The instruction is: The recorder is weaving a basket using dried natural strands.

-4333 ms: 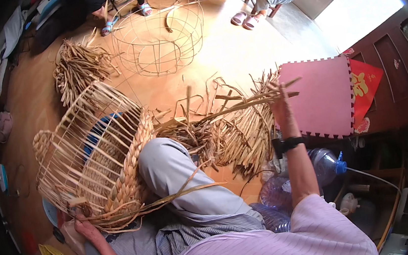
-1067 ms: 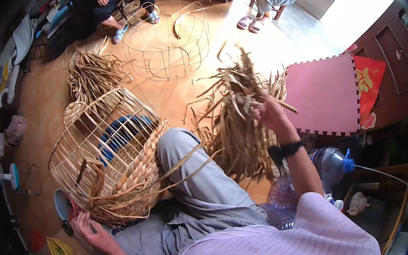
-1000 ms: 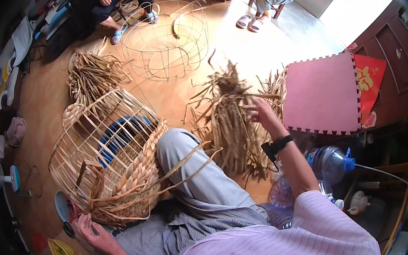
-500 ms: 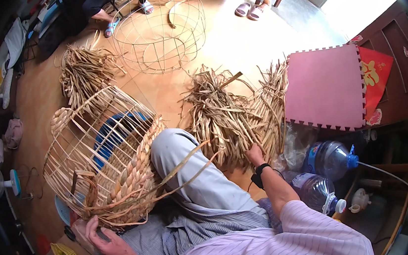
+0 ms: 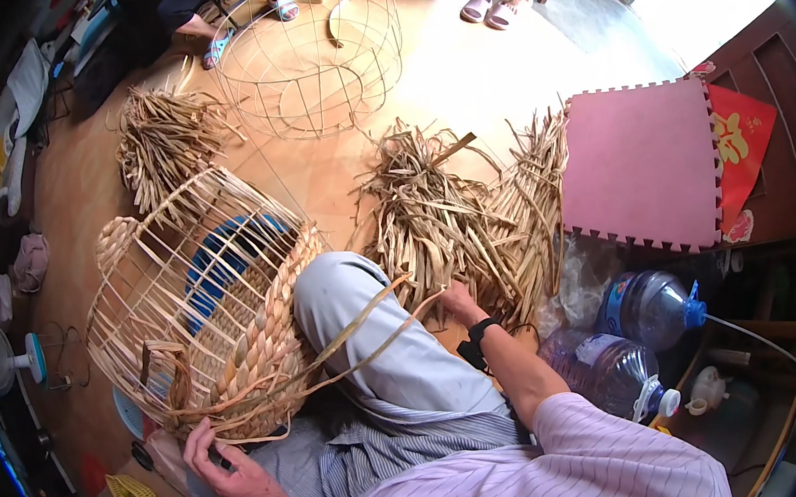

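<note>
My right hand (image 5: 459,298) sits just right of the frame's centre, fingers curled down into the foot of a heap of flat, pale dried straw strips (image 5: 457,213); the fingertips are buried in the strips, so I cannot tell whether they grip a strand or only press among them. A dark band circles that wrist. My left hand (image 5: 219,461), at the lower left, pinches the lower rim of a half-woven, dome-shaped basket of pale cane ribs (image 5: 201,308), fingers narrow around a rib where the plaited band ends; the thumb is hidden behind the weave.

The basket lies on its side against my bent knee in light grey trousers (image 5: 378,338), its open ribs fanning toward the upper left, a thick braided band running along its near edge. Something blue shows through the ribs, too masked to name. Long loose strands trail from the rim across my knee toward the heap.

Farther up lie a second straw bundle (image 5: 164,142) and a bare wire frame (image 5: 314,49). A pink foam mat (image 5: 641,165) lies at right, clear water bottles (image 5: 621,341) below it.
</note>
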{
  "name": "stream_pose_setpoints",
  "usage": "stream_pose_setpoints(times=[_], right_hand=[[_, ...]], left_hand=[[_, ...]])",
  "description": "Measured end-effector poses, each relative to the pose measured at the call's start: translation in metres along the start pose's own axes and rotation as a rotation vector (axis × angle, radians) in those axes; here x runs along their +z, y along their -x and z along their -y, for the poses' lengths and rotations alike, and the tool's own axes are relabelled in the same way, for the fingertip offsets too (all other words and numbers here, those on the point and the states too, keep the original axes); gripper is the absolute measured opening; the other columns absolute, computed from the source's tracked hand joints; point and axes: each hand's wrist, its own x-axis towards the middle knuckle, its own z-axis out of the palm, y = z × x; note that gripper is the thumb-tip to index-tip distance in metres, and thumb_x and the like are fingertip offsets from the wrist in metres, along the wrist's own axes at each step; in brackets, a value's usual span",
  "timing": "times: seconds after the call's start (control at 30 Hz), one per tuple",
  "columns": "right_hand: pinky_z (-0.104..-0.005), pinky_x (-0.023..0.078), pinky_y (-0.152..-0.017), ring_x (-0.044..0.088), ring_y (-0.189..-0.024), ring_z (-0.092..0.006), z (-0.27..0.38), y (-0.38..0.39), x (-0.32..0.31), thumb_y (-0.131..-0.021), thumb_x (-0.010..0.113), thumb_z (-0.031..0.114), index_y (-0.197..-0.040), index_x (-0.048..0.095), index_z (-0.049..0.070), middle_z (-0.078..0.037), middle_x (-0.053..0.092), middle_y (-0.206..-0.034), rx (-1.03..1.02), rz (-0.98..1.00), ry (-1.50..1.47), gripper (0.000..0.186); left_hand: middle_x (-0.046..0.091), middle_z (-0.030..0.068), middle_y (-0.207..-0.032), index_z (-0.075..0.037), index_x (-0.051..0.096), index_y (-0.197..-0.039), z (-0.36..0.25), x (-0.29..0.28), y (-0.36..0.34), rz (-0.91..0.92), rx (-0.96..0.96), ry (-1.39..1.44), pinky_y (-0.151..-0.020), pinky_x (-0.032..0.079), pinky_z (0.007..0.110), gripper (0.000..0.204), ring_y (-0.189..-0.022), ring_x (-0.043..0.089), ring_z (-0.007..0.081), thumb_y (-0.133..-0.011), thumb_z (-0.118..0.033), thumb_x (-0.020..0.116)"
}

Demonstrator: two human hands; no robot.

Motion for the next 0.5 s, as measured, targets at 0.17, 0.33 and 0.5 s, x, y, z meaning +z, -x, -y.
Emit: stream_pose_setpoints(times=[0.17,0.33,0.5], right_hand=[[-0.0322,0.043,-0.051,0.052,-0.059,-0.0133,0.004,0.022,0.012,-0.086,0.067,0.018,-0.108,0.060,0.002,-0.003,0.058,-0.078,-0.173,0.092,0.015,0.029],[-0.0482,0.057,-0.065,0.068,-0.074,-0.0369,-0.050,0.003,-0.023,-0.084,0.074,0.025,-0.115,0.046,0.000,-0.024,0.063,-0.092,-0.692,-0.271,1.117,0.048],[-0.0473,0.053,-0.095,0.065,-0.113,-0.0403,-0.006,0.021,-0.054,-0.072,0.086,0.047,-0.122,0.056,0.001,-0.024,0.067,-0.118,-0.325,0.481,1.356,0.075]], left_hand=[[0.063,0.0145,-0.120,0.002,0.056,-0.114,0.013,-0.005,0.001,-0.050,-0.023,0.012,-0.105,0.046,0.041,0.022,-0.114,0.061,0.0279,-0.094,0.006,0.049],[0.060,0.0171,-0.130,0.004,0.052,-0.126,0.070,-0.003,-0.012,-0.160,-0.207,0.322,-0.112,0.042,0.038,0.031,-0.122,0.059,0.0257,-0.096,0.006,0.045],[0.061,0.0183,-0.131,0.004,0.050,-0.132,0.081,-0.015,-0.019,-0.160,-0.305,0.228,-0.109,0.044,0.036,0.032,-0.123,0.059,0.0261,-0.100,0.002,0.047]])
